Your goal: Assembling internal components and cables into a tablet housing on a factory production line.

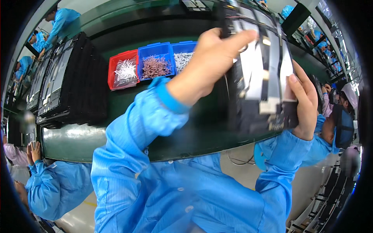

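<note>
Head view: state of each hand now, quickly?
Left hand: holding the black-and-silver panel, upper left.
Right hand: holding the same panel, lower right.

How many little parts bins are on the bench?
3: a red bin left, a blue bin centre, a second blue bin right, partly covered by the left hand, which may hide more.

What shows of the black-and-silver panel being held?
The black-and-silver panel is flat and rectangular, with a dark frame, metallic-looking silver sections, dark strips and a pale patch near its bottom. Partly blurred, it's held tilted over the green table by the left hand and right hand on opposite sides.
</note>
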Action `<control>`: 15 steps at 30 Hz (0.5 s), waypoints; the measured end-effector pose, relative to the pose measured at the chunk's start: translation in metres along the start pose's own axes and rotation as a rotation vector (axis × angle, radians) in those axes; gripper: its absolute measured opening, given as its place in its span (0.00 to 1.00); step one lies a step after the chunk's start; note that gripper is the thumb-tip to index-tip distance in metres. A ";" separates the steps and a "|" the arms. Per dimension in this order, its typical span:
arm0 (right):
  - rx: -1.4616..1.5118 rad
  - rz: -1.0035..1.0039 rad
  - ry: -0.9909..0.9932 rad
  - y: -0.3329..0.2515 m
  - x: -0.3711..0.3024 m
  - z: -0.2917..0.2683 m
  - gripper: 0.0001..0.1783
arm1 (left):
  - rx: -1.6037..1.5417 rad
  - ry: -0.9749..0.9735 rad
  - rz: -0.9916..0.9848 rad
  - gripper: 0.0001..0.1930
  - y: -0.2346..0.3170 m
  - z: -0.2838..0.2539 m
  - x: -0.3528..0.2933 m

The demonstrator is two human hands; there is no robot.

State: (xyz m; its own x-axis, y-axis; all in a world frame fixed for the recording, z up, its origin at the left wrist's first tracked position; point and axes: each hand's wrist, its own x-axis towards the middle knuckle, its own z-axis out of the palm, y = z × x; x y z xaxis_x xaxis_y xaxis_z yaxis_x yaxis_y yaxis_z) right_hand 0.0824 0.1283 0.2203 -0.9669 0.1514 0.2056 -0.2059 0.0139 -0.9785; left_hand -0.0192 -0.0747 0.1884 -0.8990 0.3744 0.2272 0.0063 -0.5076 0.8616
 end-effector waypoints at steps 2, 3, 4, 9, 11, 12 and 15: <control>-0.001 -0.020 0.049 0.009 0.016 -0.030 0.28 | 0.441 0.181 0.047 0.27 -0.026 0.021 0.005; -0.021 0.013 0.106 0.010 0.018 -0.044 0.28 | 0.547 0.116 0.144 0.27 -0.041 0.027 0.003; -0.026 0.049 0.148 0.015 0.023 -0.054 0.27 | 0.666 0.066 0.244 0.27 -0.059 0.025 -0.001; 0.027 0.111 0.150 0.026 0.039 -0.064 0.27 | 0.844 0.301 0.411 0.32 -0.083 0.051 -0.017; 0.006 0.127 0.168 0.029 0.041 -0.068 0.26 | 0.834 0.320 0.448 0.32 -0.086 0.062 -0.022; -0.007 0.151 0.071 0.034 0.047 -0.069 0.26 | 0.850 0.342 0.451 0.32 -0.085 0.058 -0.024; -0.135 0.194 0.098 0.047 0.051 -0.082 0.26 | 0.812 0.256 0.298 0.41 -0.082 0.056 -0.026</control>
State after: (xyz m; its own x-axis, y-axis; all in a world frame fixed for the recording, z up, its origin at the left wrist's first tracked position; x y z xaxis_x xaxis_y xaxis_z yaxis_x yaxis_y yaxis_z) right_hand 0.0360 0.2175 0.1830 -0.9656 0.2593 0.0178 0.0102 0.1062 -0.9943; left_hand 0.0277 0.0004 0.1373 -0.8802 0.0812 0.4676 0.4743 0.1846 0.8608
